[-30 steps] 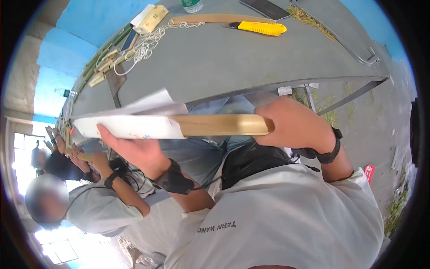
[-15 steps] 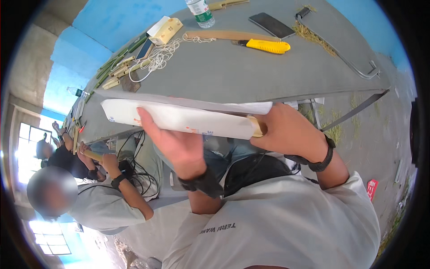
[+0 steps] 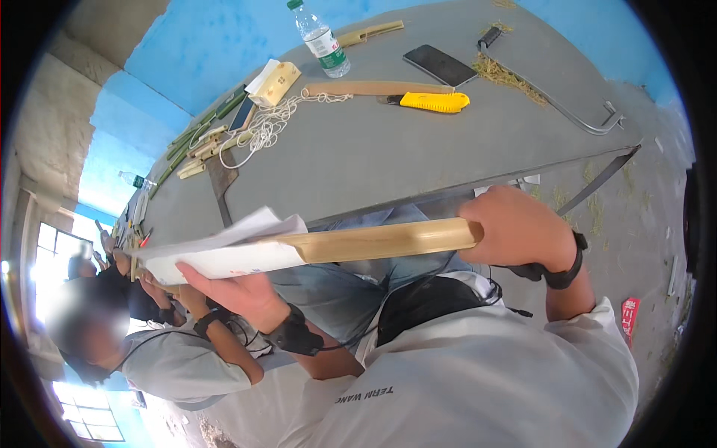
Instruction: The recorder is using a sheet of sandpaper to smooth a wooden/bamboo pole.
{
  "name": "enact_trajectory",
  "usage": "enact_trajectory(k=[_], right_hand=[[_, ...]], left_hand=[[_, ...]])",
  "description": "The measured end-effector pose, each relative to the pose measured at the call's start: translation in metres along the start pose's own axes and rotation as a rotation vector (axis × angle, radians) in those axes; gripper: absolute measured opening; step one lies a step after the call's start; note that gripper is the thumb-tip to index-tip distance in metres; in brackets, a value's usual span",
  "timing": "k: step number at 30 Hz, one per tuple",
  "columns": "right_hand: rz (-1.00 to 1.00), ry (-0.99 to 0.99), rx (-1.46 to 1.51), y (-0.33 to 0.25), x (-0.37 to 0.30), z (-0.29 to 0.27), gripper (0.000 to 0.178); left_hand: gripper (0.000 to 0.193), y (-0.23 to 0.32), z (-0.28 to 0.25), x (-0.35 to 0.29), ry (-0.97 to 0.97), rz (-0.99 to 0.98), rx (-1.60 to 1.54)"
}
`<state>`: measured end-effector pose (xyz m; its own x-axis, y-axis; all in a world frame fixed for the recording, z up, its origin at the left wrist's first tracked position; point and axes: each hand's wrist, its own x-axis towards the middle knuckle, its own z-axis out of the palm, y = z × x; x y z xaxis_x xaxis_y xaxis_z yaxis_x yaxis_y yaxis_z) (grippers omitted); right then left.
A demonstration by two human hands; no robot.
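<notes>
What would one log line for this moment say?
Left hand: holds white paper | Right hand: holds bamboo by bare end | Bamboo: partly covered by paper | Table: yellow cutter, black phone, white string

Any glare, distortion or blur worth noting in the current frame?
Head view: glare bleaches the windows at left; head view: the far edge of the table looks bowed, likely fisheye distortion; head view: a nearby person's head is blurred, while the bamboo piece reads clearly.
</notes>
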<state>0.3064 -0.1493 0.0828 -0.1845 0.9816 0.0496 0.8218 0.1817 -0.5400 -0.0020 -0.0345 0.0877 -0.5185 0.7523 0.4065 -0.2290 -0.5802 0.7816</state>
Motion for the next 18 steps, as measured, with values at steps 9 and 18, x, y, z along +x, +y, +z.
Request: enact_trajectory(k=[9,18], right_hand=[[-0.104,0.31,-0.149,0.011,0.015,-0.002,0.017],[-0.037,0.143,-0.17,0.001,0.032,-0.01,0.024]], left_hand=[[0.049,0.005,-0.005,0.0,-0.015,-0.384,-0.473],[0.042,0.024,0.008,-0.004,0.065,-0.341,-0.57]])
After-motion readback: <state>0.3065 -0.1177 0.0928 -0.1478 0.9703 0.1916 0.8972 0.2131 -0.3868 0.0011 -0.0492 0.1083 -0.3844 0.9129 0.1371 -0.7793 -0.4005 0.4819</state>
